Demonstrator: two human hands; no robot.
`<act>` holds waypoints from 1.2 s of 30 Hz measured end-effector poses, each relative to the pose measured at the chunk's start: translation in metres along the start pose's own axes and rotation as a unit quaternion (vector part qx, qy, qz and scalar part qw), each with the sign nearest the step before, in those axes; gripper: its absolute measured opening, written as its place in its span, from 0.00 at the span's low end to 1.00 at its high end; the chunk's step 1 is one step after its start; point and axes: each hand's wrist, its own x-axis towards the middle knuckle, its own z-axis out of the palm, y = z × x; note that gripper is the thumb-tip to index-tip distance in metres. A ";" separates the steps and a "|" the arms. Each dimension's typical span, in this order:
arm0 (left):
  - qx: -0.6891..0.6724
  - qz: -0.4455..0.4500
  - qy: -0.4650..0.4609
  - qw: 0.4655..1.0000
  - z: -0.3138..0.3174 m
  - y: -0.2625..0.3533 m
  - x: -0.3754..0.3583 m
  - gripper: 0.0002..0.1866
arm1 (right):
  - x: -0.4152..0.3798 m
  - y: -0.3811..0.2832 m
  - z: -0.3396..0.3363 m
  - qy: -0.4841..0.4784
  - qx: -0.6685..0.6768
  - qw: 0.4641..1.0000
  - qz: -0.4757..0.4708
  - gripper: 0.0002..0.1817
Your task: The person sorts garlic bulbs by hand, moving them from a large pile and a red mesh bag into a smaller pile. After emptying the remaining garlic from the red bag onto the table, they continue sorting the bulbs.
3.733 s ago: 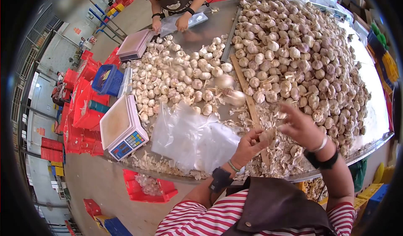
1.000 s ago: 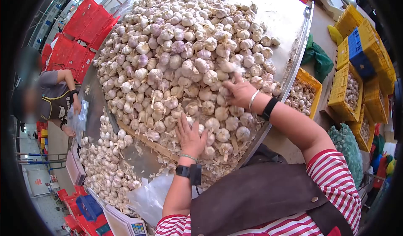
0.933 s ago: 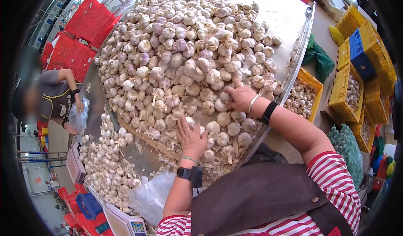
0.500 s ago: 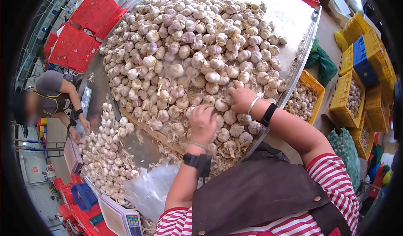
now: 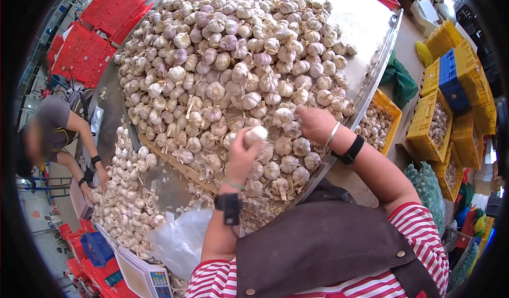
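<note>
My left hand (image 5: 242, 159) is closed round a garlic bulb (image 5: 256, 134), whose pale, smooth side shows above the fingers. To its right, my right hand (image 5: 316, 125) is at the near side of a big heap of garlic bulbs (image 5: 212, 59), its fingers curled down among them. What those fingers hold, if anything, is hidden. Dry skins and bulbs lie below both hands. Left of a wooden strip (image 5: 177, 163) is a second pile of cleaner, whiter garlic bulbs (image 5: 130, 202).
Across the metal table (image 5: 366, 25) at left, a co-worker's hands (image 5: 98, 184) reach to the whiter pile. A scale (image 5: 140, 274) and clear plastic bag (image 5: 183, 239) are near my left arm. Yellow crates (image 5: 429, 128) of garlic stand at right; red crates (image 5: 79, 54) at back left.
My left hand has turned and now shows a garlic bulb in its fingers. My right hand stays over the heap, its fingers shifted slightly. The co-worker's hands have moved onto the whiter pile.
</note>
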 end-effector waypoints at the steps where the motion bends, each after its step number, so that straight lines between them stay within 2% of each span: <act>1: 0.002 -0.003 0.000 1.000 -0.008 0.003 -0.013 0.20 | 0.005 0.000 0.002 0.029 -0.011 0.999 -0.024 0.22; 2: -0.224 -0.030 -0.003 0.974 -0.017 0.007 -0.026 0.16 | 0.011 -0.002 0.004 0.026 -0.008 0.999 -0.025 0.22; 3: -0.439 -0.053 -0.003 0.897 -0.024 0.007 -0.038 0.14 | 0.018 -0.006 0.005 0.045 0.004 0.997 -0.065 0.22; 4: -0.437 -0.053 0.001 0.898 -0.030 0.004 -0.047 0.14 | 0.025 -0.011 0.007 0.064 0.016 0.992 -0.106 0.23; 6: -0.515 -0.072 0.023 0.854 -0.041 -0.007 -0.064 0.09 | 0.038 -0.024 0.012 0.053 -0.003 0.990 -0.127 0.22; 7: -0.508 -0.082 0.067 0.855 -0.042 -0.016 -0.070 0.11 | 0.042 -0.034 0.010 0.007 -0.050 0.991 -0.122 0.20; 8: -0.506 -0.081 0.073 0.855 -0.044 -0.023 -0.075 0.11 | 0.046 -0.041 0.009 -0.038 -0.098 0.987 -0.117 0.18; 12: -0.444 -0.076 0.031 0.892 -0.033 -0.022 -0.090 0.14 | 0.055 -0.049 0.005 -0.036 -0.086 0.988 -0.125 0.17; 14: -0.507 -0.128 -0.032 0.852 -0.023 -0.025 -0.097 0.18 | 0.049 -0.048 -0.004 -0.017 -0.040 0.995 -0.091 0.17; 15: -0.474 -0.099 -0.082 0.871 -0.019 -0.030 -0.098 0.25 | 0.039 -0.049 -0.014 0.034 0.013 0.993 -0.111 0.17; 16: -0.478 -0.104 -0.081 0.869 -0.013 -0.024 -0.098 0.25 | 0.029 -0.051 -0.023 0.086 0.066 0.986 -0.128 0.18; 18: -0.497 -0.214 -0.083 0.837 -0.001 -0.001 -0.098 0.36 | 0.005 -0.063 -0.026 0.041 0.226 0.965 -0.130 0.23; 19: -0.513 -0.212 -0.117 0.824 0.004 0.005 -0.094 0.47 | -0.011 -0.072 -0.021 0.032 0.255 0.953 -0.157 0.24; 20: -0.517 -0.216 -0.122 0.819 0.004 -0.008 -0.094 0.47 | -0.029 -0.082 -0.015 0.011 0.267 0.945 -0.189 0.25; 21: -0.560 -0.193 -0.171 0.788 0.001 -0.031 -0.094 0.46 | -0.043 -0.087 -0.008 -0.002 0.195 0.949 -0.246 0.27; 22: -0.599 -0.166 -0.219 0.752 0.003 -0.025 -0.090 0.46 | -0.057 -0.095 -0.009 -0.036 0.173 0.950 -0.257 0.30; 23: -0.629 -0.191 -0.141 0.740 0.006 -0.012 -0.093 0.39 | -0.062 -0.091 -0.004 -0.025 0.204 0.948 -0.243 0.30; 24: -0.673 -0.162 -0.151 0.706 -0.003 -0.038 -0.095 0.32 | -0.064 -0.084 0.002 -0.014 0.235 0.944 -0.231 0.30; 26: -0.634 -0.077 -0.108 0.762 -0.036 -0.055 -0.095 0.28 | -0.056 -0.058 0.005 0.016 0.205 0.970 -0.130 0.28; 27: -0.633 -0.070 -0.061 0.768 -0.068 -0.054 -0.096 0.26 | -0.051 -0.045 0.004 0.007 0.126 0.988 -0.087 0.26; 28: -0.631 -0.035 0.008 0.775 -0.107 -0.060 -0.101 0.23 | -0.051 -0.027 0.008 0.036 0.071 0.990 -0.115 0.26; 29: -0.599 0.029 0.052 0.799 -0.151 -0.052 -0.103 0.22 | -0.050 -0.024 0.005 0.000 0.018 0.996 -0.087 0.23; 30: -0.626 0.021 0.208 0.751 -0.188 -0.039 -0.106 0.20 | -0.050 -0.023 0.003 -0.035 -0.036 0.997 -0.058 0.20; 31: -0.417 0.065 0.339 0.841 -0.243 -0.057 -0.120 0.21 | -0.048 -0.022 0.010 -0.030 -0.035 0.997 -0.060 0.20; 32: -0.177 0.106 0.447 0.870 -0.279 -0.072 -0.131 0.23 | -0.042 -0.021 0.023 -0.042 -0.071 0.995 -0.053 0.19; 33: -0.175 0.112 0.445 0.871 -0.280 -0.062 -0.129 0.23 | -0.037 -0.022 0.031 -0.055 -0.106 0.992 -0.045 0.19; 34: 0.088 0.087 0.597 0.793 -0.275 -0.045 -0.126 0.23 | -0.035 -0.026 0.032 -0.050 -0.101 0.993 -0.045 0.19; 35: 0.340 0.055 0.691 0.635 -0.267 -0.029 -0.121 0.23 | -0.032 -0.030 0.032 -0.077 -0.129 0.988 -0.024 0.18; 36: 0.287 0.072 0.611 0.734 -0.245 -0.016 -0.108 0.22 | -0.029 -0.033 0.034 -0.107 -0.157 0.982 -0.003 0.18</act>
